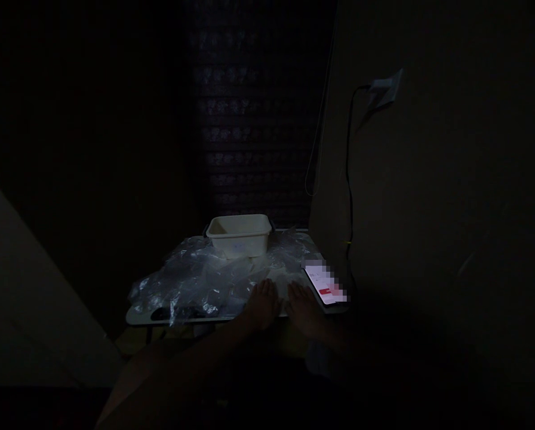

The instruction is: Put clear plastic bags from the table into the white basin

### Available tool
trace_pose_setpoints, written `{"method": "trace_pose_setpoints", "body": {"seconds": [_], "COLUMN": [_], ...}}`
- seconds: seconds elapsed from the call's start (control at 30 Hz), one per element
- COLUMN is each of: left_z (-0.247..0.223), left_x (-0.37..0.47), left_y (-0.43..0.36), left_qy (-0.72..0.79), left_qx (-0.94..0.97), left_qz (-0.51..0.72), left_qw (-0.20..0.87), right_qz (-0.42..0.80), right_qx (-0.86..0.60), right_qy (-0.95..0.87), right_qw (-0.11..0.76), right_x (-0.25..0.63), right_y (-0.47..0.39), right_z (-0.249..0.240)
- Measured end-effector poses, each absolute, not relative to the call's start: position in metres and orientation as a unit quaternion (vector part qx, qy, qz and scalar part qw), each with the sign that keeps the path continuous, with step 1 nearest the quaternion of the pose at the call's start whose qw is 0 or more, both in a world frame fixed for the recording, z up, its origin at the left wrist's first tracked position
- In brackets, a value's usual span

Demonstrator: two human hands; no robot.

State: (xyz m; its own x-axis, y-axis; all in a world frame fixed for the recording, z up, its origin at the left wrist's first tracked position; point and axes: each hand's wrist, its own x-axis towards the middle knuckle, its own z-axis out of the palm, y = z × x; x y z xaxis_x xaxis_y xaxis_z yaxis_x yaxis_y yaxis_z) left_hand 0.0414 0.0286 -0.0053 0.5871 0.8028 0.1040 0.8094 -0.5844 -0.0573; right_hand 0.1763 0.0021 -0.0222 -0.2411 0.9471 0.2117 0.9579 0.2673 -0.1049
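The scene is very dark. My left hand (263,303) lies palm down at the front edge of a small table (137,316), fingers stretched forward, holding nothing. Just right of it, my right hand (301,306) rests flat in the same way, also holding nothing. The hands are apart. Crumpled clear plastic bags (191,278) spread over the left and middle of the table, close to my left hand. Behind them stands a white rectangular tub (240,236). A phone with a lit screen (323,283) lies to the right of my right hand.
A dark slatted blind (245,131) hangs behind the table, with a looped cord (312,179) at its right. On the right wall, a black cable (349,179) runs down from an outlet (386,89) beside the table. My legs are below the table's front edge.
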Motion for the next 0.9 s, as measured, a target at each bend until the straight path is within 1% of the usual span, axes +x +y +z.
{"method": "trace_pose_setpoints", "body": {"seconds": [0.17, 0.23, 0.4, 0.67, 0.9], "left_z": [-0.016, -0.019, -0.022, -0.016, -0.016], "left_x": [0.044, 0.044, 0.039, 0.038, 0.036], "left_y": [0.028, 0.029, 0.032, 0.03, 0.036], "left_qy": [-0.43, -0.424, -0.44, -0.49, -0.518], "left_qx": [-0.9, -0.903, -0.895, -0.87, -0.852], "left_qz": [-0.055, -0.059, -0.05, -0.036, -0.05], "left_qw": [0.049, 0.046, 0.047, 0.047, 0.053], "right_qz": [-0.043, -0.042, -0.047, -0.041, -0.041], "right_qx": [-0.517, -0.503, -0.526, -0.619, -0.6], "right_qy": [-0.844, -0.853, -0.841, -0.776, -0.786], "right_qw": [0.135, 0.136, 0.119, 0.119, 0.145], "right_x": [0.179, 0.178, 0.178, 0.186, 0.184], "right_y": [0.014, 0.018, 0.022, 0.023, 0.023], "right_z": [-0.016, -0.017, -0.027, -0.033, -0.029]}}
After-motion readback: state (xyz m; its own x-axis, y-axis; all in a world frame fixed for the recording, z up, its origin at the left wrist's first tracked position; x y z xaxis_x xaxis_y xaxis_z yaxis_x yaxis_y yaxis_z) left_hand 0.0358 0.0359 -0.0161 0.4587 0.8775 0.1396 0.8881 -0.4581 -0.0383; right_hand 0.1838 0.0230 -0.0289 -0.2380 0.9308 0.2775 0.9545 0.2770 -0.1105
